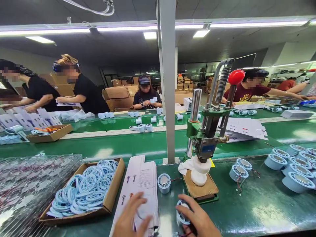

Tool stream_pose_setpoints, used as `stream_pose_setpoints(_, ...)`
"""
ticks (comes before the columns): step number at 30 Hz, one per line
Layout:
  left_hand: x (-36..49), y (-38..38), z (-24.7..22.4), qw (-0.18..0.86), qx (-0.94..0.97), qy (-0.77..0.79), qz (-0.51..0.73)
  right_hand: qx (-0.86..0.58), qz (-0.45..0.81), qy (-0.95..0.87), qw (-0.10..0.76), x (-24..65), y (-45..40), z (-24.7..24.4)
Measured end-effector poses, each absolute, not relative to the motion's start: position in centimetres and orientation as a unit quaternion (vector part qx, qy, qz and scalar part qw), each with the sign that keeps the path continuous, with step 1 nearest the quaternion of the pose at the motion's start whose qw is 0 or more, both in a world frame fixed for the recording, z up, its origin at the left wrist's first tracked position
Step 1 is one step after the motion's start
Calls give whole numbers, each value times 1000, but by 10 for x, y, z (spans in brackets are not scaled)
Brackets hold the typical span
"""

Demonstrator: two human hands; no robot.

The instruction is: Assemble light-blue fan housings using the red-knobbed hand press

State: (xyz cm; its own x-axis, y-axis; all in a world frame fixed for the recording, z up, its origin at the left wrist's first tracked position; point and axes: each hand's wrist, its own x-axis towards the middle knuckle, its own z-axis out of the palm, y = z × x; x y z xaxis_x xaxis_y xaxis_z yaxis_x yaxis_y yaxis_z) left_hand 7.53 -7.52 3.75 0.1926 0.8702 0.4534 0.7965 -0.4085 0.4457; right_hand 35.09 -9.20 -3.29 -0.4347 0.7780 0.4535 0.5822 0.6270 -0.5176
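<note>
My right hand (198, 219) grips a light blue round motor housing (181, 217) with a silver disc in its top, just above the green bench. A dark red wire shows below it. My left hand (132, 219) hovers over a stack of printed sheets (142, 171), fingers apart and nothing visible in them. Between the stack and the press stands another light blue housing (164, 183), its wire trailing right. The green hand press (207, 144) has a red ball on its lever and a white round pad (198, 177) above a brown board.
A cardboard tray (116, 184) of light blue rings stands left, beside clear plastic trays (37, 187) with wires. Several housings (298, 181) stand at right, with two more (239, 172) nearer the press. A grey post (168, 82) rises behind. Co-workers sit or stand across the green conveyor (111, 144).
</note>
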Motion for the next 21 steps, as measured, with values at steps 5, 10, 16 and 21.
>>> stream_pose_setpoints(5, 165, -95, 8, 240, 803, 510, 193, -387, 228, -799, 399, 402, -122, -32)
stream_pose_setpoints(10, 186, -79, 1, 247, 807, 521, 128, -451, 258, -713, 471, 420, -133, -28)
stream_pose_setpoints(16, 189, -74, -3, 156, 798, 568, 130, -500, 258, -700, 440, 394, -120, -21)
stream_pose_setpoints(21, 191, -76, -4, 150, 824, 526, 147, -510, 252, -703, 426, 401, -120, -22)
